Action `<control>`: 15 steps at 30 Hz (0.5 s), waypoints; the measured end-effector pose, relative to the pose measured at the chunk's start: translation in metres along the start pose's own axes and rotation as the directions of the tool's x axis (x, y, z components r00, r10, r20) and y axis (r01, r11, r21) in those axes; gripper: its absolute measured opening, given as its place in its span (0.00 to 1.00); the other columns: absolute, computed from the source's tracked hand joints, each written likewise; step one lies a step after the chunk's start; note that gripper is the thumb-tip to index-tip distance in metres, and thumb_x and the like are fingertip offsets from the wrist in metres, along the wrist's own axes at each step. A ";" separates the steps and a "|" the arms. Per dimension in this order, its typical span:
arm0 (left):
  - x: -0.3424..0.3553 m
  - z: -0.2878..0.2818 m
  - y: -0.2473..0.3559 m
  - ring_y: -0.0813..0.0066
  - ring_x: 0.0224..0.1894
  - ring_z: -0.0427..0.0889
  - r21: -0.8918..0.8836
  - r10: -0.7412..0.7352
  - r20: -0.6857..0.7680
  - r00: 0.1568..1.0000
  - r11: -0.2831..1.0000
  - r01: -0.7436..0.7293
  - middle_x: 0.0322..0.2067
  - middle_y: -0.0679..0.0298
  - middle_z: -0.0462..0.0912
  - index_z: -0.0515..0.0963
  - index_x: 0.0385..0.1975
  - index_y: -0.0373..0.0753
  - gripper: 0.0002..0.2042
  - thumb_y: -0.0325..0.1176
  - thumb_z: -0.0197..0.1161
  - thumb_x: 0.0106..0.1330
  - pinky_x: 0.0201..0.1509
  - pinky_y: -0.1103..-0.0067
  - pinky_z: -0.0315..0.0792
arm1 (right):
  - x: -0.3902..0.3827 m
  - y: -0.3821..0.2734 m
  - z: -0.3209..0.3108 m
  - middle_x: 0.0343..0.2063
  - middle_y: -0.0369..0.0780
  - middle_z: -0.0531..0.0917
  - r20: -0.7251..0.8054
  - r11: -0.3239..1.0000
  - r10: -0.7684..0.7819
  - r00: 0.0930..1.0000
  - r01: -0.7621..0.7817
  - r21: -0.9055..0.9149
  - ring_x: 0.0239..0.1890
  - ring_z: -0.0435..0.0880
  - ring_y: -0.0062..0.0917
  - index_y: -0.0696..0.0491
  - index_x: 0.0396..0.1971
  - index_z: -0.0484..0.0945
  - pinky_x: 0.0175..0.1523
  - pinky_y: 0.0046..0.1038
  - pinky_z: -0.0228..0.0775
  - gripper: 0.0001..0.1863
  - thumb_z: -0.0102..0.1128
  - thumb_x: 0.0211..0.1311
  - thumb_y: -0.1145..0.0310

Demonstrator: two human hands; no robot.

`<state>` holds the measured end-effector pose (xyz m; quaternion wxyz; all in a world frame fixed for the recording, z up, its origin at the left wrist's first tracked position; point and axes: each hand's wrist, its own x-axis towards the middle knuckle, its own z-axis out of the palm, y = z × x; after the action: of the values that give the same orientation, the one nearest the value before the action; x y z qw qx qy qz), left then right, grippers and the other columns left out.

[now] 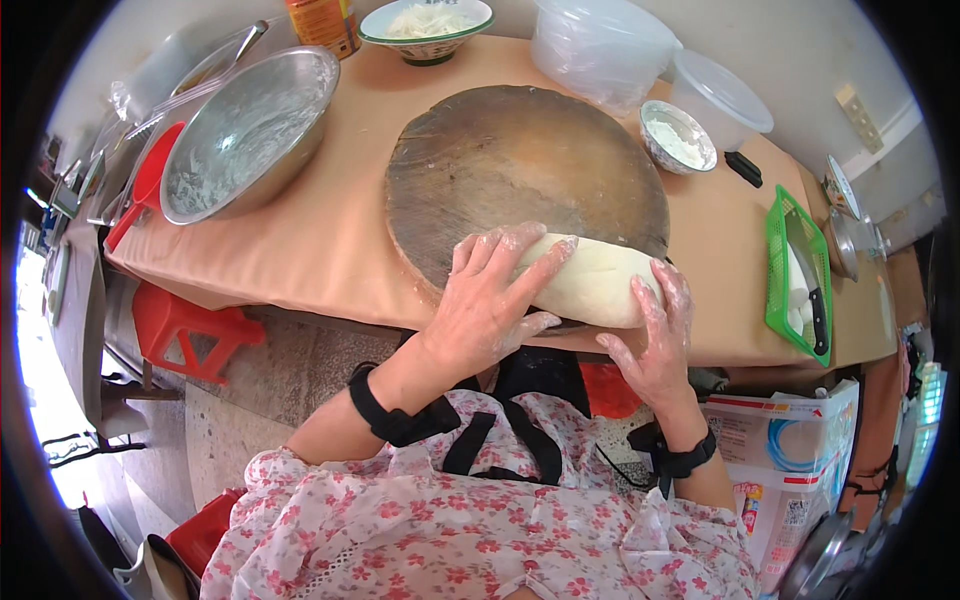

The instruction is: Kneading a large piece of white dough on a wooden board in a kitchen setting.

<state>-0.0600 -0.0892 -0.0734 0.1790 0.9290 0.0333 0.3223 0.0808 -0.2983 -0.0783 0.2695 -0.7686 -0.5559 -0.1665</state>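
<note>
A thick, pale log of dough (592,281) lies at the near edge of a round wooden board (530,165). My left hand (490,288) is curved over its left end, fingers on top and thumb on the near side. Around the right end curls my right hand (658,335), its thumb toward the near side. White flour coats the fingers of both hands. The dough's underside is hidden.
A floury steel bowl (250,140) tilts at the left beside a red scoop (150,180). Behind the board are a patterned bowl (425,30) and a plastic tub (600,50). A flour bowl (680,140) and a green basket (785,290) with a knife (817,300) stand right.
</note>
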 end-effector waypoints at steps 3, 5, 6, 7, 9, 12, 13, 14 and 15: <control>0.011 0.002 -0.007 0.53 0.55 0.71 0.010 -0.019 0.005 1.000 1.000 0.019 0.54 0.57 0.72 0.68 0.64 0.49 0.45 0.39 0.79 0.38 0.59 0.60 0.64 | 0.008 0.009 0.002 0.65 0.48 0.64 0.046 0.997 0.023 0.999 -0.027 0.070 0.65 0.64 0.49 0.50 0.62 0.69 0.68 0.47 0.57 0.41 0.76 0.42 0.66; 0.018 0.006 -0.011 0.52 0.54 0.71 -0.007 -0.065 0.065 0.996 0.998 0.065 0.53 0.57 0.73 0.67 0.64 0.49 0.46 0.39 0.79 0.38 0.59 0.60 0.64 | 0.024 0.008 -0.001 0.64 0.48 0.65 0.073 0.995 0.067 0.995 -0.072 0.070 0.65 0.65 0.46 0.49 0.62 0.69 0.66 0.43 0.61 0.45 0.78 0.38 0.71; 0.019 0.008 -0.014 0.52 0.53 0.72 -0.038 -0.093 0.132 0.987 0.994 0.099 0.51 0.57 0.74 0.66 0.65 0.49 0.46 0.39 0.79 0.38 0.59 0.60 0.65 | 0.030 0.009 -0.002 0.63 0.47 0.67 0.113 0.979 0.141 0.984 -0.156 0.134 0.64 0.67 0.44 0.49 0.62 0.69 0.66 0.41 0.63 0.46 0.78 0.36 0.72; 0.019 0.009 -0.017 0.52 0.53 0.72 -0.029 -0.105 0.120 0.987 0.994 0.110 0.51 0.57 0.74 0.66 0.65 0.49 0.46 0.39 0.79 0.38 0.59 0.60 0.65 | 0.036 0.009 -0.004 0.62 0.46 0.69 0.158 0.951 0.211 0.965 -0.240 0.193 0.63 0.69 0.42 0.49 0.63 0.69 0.65 0.39 0.65 0.46 0.79 0.35 0.73; 0.018 0.012 -0.021 0.53 0.53 0.72 -0.113 -0.085 0.119 0.989 0.989 0.099 0.48 0.57 0.75 0.67 0.64 0.48 0.45 0.39 0.79 0.39 0.59 0.61 0.66 | 0.043 0.009 -0.005 0.58 0.44 0.73 0.162 0.946 0.194 0.967 -0.229 0.228 0.60 0.72 0.40 0.49 0.62 0.70 0.63 0.37 0.67 0.46 0.78 0.33 0.76; 0.012 0.003 -0.019 0.53 0.52 0.73 -0.112 -0.096 0.115 0.989 0.988 0.109 0.47 0.57 0.76 0.70 0.62 0.48 0.42 0.39 0.78 0.40 0.59 0.62 0.67 | 0.049 0.003 -0.008 0.54 0.43 0.76 0.146 0.958 0.163 0.976 -0.192 0.212 0.58 0.74 0.39 0.49 0.60 0.72 0.62 0.37 0.69 0.44 0.78 0.33 0.78; 0.013 -0.001 -0.020 0.53 0.52 0.73 -0.107 -0.102 0.113 0.988 0.988 0.114 0.47 0.57 0.76 0.70 0.62 0.48 0.42 0.39 0.78 0.40 0.59 0.62 0.67 | 0.052 -0.001 -0.010 0.53 0.43 0.77 0.151 0.955 0.174 0.973 -0.204 0.217 0.57 0.75 0.39 0.49 0.59 0.73 0.60 0.36 0.70 0.44 0.78 0.33 0.78; 0.015 -0.008 -0.021 0.54 0.51 0.74 -0.106 -0.096 0.081 0.992 0.989 0.104 0.46 0.58 0.77 0.71 0.61 0.48 0.41 0.38 0.78 0.40 0.58 0.62 0.68 | 0.055 -0.005 -0.011 0.52 0.43 0.77 0.156 0.951 0.185 0.970 -0.217 0.222 0.56 0.76 0.38 0.50 0.58 0.74 0.59 0.36 0.71 0.43 0.77 0.33 0.78; 0.018 -0.016 -0.021 0.54 0.51 0.74 -0.113 -0.086 0.052 0.995 0.989 0.091 0.45 0.58 0.77 0.72 0.60 0.48 0.39 0.38 0.78 0.40 0.57 0.62 0.68 | 0.060 -0.008 -0.014 0.52 0.43 0.77 0.158 0.950 0.187 0.970 -0.220 0.221 0.56 0.76 0.38 0.50 0.58 0.74 0.59 0.36 0.71 0.43 0.77 0.33 0.78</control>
<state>-0.0549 -0.0614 -0.0585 0.2471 0.9221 0.0515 0.2933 0.0932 -0.2594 -0.0318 0.3368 -0.7937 -0.5063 -0.0179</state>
